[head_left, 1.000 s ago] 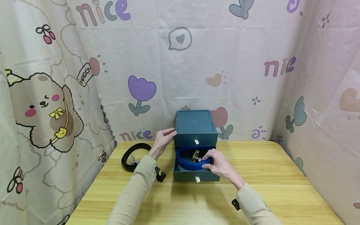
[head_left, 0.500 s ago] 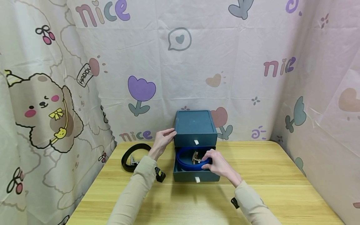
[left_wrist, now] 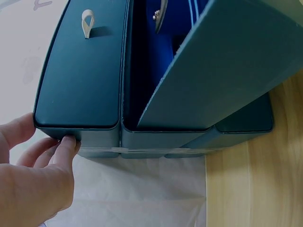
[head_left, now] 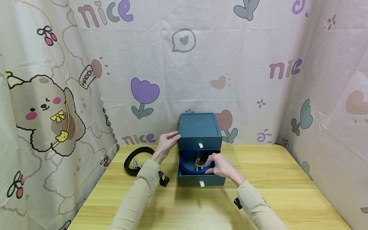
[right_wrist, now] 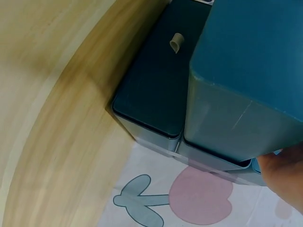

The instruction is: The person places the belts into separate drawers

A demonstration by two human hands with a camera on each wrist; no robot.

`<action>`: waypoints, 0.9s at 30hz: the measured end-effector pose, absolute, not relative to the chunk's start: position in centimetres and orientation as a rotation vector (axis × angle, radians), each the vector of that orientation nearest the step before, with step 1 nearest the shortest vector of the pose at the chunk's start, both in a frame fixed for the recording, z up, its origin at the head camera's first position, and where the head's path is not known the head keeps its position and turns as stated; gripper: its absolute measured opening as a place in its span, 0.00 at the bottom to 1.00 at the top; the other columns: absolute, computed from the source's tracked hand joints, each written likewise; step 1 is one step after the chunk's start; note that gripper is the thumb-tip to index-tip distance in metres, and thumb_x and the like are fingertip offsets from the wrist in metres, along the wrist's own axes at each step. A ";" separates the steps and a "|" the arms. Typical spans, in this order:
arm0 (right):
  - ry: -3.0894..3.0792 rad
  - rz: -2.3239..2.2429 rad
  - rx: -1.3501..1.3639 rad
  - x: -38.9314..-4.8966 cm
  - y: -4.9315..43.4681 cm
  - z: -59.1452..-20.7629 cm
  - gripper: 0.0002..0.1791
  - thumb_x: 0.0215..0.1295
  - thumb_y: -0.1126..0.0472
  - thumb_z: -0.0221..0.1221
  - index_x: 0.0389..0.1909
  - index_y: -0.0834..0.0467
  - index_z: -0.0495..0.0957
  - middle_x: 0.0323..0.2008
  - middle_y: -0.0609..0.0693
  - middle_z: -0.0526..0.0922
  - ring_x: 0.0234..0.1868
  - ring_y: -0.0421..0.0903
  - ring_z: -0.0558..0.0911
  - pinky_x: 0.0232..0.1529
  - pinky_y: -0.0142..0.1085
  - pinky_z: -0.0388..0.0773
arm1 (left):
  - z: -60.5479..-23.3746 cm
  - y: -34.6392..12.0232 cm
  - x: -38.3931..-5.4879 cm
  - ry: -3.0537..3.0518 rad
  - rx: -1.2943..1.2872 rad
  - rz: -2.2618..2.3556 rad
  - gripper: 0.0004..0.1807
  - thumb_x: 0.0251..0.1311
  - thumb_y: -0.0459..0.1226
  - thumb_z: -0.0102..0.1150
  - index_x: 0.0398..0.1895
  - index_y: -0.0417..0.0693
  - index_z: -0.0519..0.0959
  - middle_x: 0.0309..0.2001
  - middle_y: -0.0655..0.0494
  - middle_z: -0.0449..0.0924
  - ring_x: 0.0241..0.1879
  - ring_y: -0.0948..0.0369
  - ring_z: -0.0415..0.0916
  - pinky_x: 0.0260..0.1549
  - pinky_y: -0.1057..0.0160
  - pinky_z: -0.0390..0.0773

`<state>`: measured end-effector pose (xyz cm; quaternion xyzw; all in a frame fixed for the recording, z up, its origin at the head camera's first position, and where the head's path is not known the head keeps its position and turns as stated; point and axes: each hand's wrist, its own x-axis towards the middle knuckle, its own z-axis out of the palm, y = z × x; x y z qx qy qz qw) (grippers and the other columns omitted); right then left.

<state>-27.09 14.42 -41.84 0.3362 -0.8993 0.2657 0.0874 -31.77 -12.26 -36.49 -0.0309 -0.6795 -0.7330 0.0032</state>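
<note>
In the head view, the right hand (head_left: 220,165) pinches the blue belt (head_left: 190,171), looped inside the pulled-out drawer (head_left: 187,181). The left hand (head_left: 164,145) rests relaxed fingers against the box (head_left: 199,125). Only the wrist views reveal a closed drawer (right_wrist: 154,85) beneath.

Teal rectangular plastic-looking drawer box (head_left: 198,126): smooth, low sheen. White looped ribbon-cloth pull tab (head_left: 202,184): matt. Ring-shaped blue leather-like belt (head_left: 191,172): smooth, slightly glossy; curved gold-coloured metal buckle (head_left: 197,164): shiny. Flat pale-yellow wood-grain surface (head_left: 264,175): smooth, soft gloss. White printed cloth backdrop (head_left: 201,73): matt, creased.
</note>
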 end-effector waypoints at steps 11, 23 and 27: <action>-2.721 0.723 1.077 -27.7 14.6 -41.8 0.07 0.50 0.60 0.77 0.31 0.54 0.90 0.30 0.44 0.87 0.37 0.44 0.82 0.35 0.30 0.78 | -36.6 -12.2 -31.8 -2.128 -0.101 -2.300 0.24 0.70 0.30 0.56 0.67 0.29 0.71 0.66 0.31 0.72 0.69 0.44 0.69 0.69 0.51 0.70; -2.683 0.629 1.150 -28.5 14.8 -42.2 0.08 0.47 0.62 0.78 0.29 0.54 0.90 0.30 0.42 0.89 0.37 0.43 0.84 0.42 0.35 0.78 | -36.8 -12.2 -32.0 -2.142 -0.094 -2.281 0.24 0.70 0.30 0.56 0.67 0.29 0.71 0.66 0.31 0.72 0.68 0.45 0.70 0.69 0.51 0.70; -2.668 0.603 1.167 -28.6 14.8 -42.2 0.09 0.47 0.64 0.78 0.30 0.53 0.90 0.31 0.43 0.90 0.36 0.43 0.84 0.42 0.37 0.78 | -36.7 -12.2 -32.0 -2.142 -0.097 -2.276 0.24 0.70 0.30 0.56 0.67 0.29 0.71 0.66 0.30 0.72 0.68 0.44 0.70 0.69 0.50 0.69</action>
